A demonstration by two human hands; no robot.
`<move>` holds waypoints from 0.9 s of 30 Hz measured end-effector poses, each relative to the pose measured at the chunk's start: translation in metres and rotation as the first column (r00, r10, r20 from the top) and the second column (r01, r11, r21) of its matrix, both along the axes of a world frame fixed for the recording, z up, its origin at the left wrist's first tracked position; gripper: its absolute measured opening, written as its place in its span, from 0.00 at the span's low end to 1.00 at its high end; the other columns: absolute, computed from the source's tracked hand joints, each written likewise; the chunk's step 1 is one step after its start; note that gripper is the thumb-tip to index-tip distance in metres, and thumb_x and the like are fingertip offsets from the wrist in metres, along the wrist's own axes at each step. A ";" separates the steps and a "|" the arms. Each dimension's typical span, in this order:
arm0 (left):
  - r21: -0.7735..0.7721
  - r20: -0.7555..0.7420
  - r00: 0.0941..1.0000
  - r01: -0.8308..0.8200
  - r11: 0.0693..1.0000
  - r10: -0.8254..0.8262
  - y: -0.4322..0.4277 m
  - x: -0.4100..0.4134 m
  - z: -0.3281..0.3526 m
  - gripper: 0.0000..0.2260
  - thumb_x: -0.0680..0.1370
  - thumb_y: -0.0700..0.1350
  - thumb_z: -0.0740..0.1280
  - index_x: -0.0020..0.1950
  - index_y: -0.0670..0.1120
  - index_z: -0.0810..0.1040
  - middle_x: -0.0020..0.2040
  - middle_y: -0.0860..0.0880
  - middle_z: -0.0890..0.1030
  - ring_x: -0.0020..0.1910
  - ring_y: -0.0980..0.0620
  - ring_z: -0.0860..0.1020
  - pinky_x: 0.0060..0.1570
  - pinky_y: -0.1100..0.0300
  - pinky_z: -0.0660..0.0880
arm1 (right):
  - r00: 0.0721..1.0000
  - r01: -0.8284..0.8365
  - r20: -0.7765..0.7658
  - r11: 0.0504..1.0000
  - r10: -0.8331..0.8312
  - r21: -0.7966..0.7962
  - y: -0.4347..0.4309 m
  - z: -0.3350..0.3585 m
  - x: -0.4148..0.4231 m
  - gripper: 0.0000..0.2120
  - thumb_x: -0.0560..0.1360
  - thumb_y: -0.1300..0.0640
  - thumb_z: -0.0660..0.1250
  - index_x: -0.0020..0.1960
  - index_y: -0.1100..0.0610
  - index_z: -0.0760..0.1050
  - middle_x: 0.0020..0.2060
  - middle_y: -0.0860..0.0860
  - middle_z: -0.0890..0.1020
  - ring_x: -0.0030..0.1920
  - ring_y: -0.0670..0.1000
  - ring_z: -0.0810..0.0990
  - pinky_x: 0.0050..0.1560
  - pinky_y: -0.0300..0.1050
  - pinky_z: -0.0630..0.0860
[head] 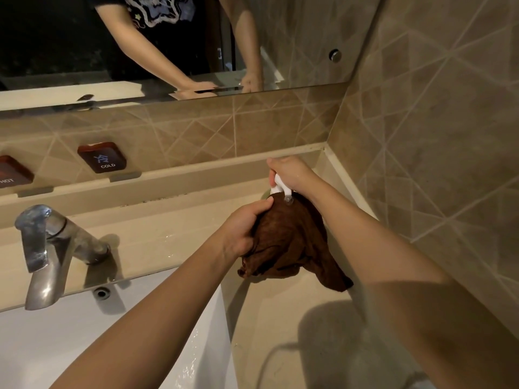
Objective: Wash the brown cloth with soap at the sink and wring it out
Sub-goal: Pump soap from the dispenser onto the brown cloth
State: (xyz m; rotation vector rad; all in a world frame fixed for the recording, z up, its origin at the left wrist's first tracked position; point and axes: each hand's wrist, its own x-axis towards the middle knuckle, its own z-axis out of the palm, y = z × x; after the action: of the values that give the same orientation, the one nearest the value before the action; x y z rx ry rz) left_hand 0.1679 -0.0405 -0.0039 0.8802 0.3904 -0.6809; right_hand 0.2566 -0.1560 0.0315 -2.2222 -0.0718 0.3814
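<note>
In the fist of the left hand [242,233], the brown cloth [292,242] hung soft and floppy, maybe wet and heavy, best held by a big bunch, while just behind it the right hand [290,172] gripped the white soap pump [280,188].

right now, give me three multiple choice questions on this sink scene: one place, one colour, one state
1. Where is the brown cloth? A on the tap; B over the counter right of the basin; C on the floor.
2. What colour is the pump under the right hand? A white; B red; C green.
3. The left hand is: A flat; B empty; C gripping the cloth.
B, it hangs over beige counter; A, its white head shows; C, fingers curl round the cloth.
</note>
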 end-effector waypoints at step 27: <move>0.047 0.364 0.925 0.102 0.994 -0.112 0.018 -0.026 0.014 0.11 0.78 0.41 0.60 0.57 0.43 0.79 0.51 0.44 0.83 0.49 0.48 0.82 0.49 0.57 0.79 | 0.993 0.035 -0.110 0.994 -0.046 -0.099 -0.004 0.009 0.008 0.26 0.80 0.48 0.53 0.28 0.55 0.76 0.32 0.54 0.76 0.33 0.51 0.73 0.33 0.42 0.68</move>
State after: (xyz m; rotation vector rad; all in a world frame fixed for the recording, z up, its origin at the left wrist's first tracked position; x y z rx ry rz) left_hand 0.1417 -0.0227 0.0101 1.0376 0.0160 -0.5958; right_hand 0.2646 -0.1596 0.0408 -2.2888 0.0535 0.4961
